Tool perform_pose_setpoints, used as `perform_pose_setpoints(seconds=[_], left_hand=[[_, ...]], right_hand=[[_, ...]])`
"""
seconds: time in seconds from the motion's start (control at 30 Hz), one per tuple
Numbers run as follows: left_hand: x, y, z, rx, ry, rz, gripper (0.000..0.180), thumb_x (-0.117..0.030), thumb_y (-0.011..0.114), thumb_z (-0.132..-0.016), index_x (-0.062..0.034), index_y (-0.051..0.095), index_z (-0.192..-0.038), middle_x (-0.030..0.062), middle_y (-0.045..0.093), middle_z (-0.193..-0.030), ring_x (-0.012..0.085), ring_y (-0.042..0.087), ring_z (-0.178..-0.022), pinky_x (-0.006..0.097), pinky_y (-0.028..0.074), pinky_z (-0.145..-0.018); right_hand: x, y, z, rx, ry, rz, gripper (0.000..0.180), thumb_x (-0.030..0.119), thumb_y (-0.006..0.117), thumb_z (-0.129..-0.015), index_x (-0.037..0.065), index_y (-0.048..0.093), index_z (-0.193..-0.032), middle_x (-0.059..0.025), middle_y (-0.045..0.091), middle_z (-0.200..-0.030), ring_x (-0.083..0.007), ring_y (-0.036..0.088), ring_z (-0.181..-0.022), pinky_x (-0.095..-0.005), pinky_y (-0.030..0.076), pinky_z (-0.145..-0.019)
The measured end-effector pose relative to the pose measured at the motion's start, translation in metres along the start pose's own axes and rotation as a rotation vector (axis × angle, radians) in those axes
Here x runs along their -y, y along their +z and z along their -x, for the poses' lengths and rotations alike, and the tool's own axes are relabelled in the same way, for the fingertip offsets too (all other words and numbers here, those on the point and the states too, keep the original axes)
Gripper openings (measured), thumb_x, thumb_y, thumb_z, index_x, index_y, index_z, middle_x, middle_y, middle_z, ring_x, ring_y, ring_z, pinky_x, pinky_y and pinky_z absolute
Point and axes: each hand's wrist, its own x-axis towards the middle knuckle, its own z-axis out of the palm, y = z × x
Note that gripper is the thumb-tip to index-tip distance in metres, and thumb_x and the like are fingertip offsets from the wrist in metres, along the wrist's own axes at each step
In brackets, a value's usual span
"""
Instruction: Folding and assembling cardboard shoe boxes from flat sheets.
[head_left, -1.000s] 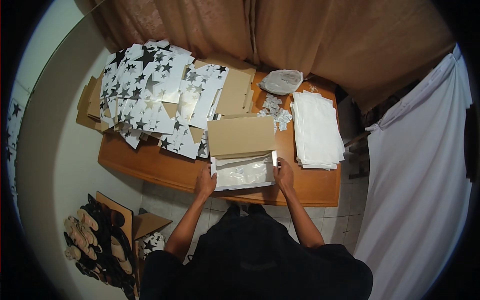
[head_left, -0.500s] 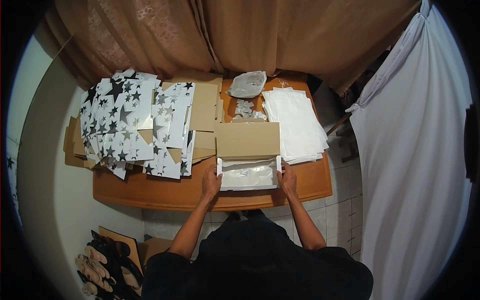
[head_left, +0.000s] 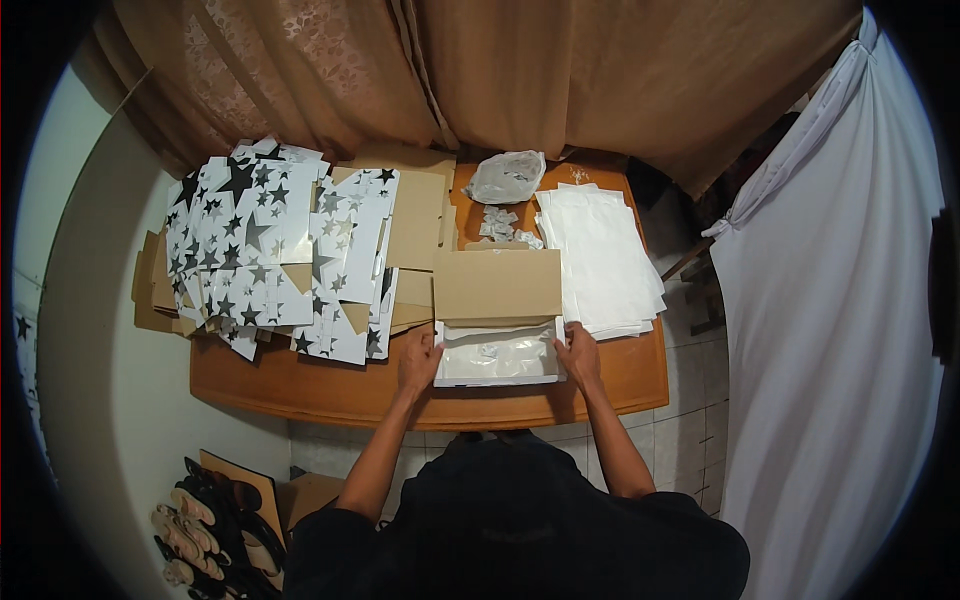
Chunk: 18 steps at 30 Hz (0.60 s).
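Observation:
An open cardboard box (head_left: 497, 350) lies near the front edge of the wooden table (head_left: 330, 392), its brown lid (head_left: 497, 284) folded back away from me. White tissue paper lines the inside, with a small packet on it. My left hand (head_left: 418, 358) grips the box's left side. My right hand (head_left: 579, 351) grips its right side.
A heap of flat star-printed white box blanks (head_left: 270, 250) and brown cardboard covers the table's left half. A stack of white sheets (head_left: 600, 255) lies right of the box, a clear plastic bag (head_left: 506, 177) and small packets (head_left: 500, 225) behind it. Shoes (head_left: 200, 530) sit on the floor at left. Curtains hang behind.
The view has shifted so the table sits more centred. Both hands stay on the sides of the box, which remains in the same spot on the table.

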Motion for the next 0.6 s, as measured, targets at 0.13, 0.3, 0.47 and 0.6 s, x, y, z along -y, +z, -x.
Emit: perform_pose_setpoints(seconds=[0.13,0.3,0.47,0.6], left_hand=[[0.001,0.000,-0.057,-0.044,-0.015,0.150,0.051,-0.020,0.074,-0.087,0.0033,0.057,-0.128,0.0218,0.066,-0.112,0.0310,0.066,-0.105,0.039,0.054,-0.089],[-0.004,0.004,-0.116,-0.021,-0.068,0.452,0.075,-0.019,0.077,-0.085,0.0005,0.038,-0.146,0.0210,0.061,-0.124,0.0286,0.062,-0.112,0.039,0.052,-0.097],[-0.034,-0.016,-0.137,0.030,-0.004,0.415,0.075,-0.015,0.078,-0.084,-0.0047,0.039,-0.147,0.0184,0.063,-0.118,0.0251,0.063,-0.107,0.039,0.053,-0.093],[-0.033,-0.037,-0.127,-0.004,0.162,0.373,0.057,-0.012,0.079,-0.080,-0.0048,0.058,-0.133,0.0146,0.067,-0.101,0.0255,0.065,-0.094,0.038,0.053,-0.086]], right_hand=[[0.007,-0.004,-0.047,-0.061,-0.042,-0.105,0.056,0.026,0.077,-0.086,-0.002,0.054,-0.128,-0.0274,0.068,-0.112,-0.0348,0.070,-0.097,-0.0419,0.057,-0.080],[0.021,0.004,-0.098,-0.108,-0.032,-0.221,0.066,0.025,0.077,-0.087,0.000,0.046,-0.139,-0.0251,0.067,-0.120,-0.0323,0.069,-0.103,-0.0408,0.057,-0.085],[0.019,0.002,-0.110,-0.099,-0.039,-0.420,0.076,0.017,0.078,-0.084,0.005,0.038,-0.147,-0.0182,0.068,-0.112,-0.0225,0.066,-0.097,-0.0369,0.056,-0.085],[0.047,-0.017,-0.090,-0.137,-0.115,-0.484,0.064,0.012,0.074,-0.086,0.008,0.046,-0.143,-0.0122,0.067,-0.098,-0.0217,0.065,-0.094,-0.0359,0.055,-0.083]])
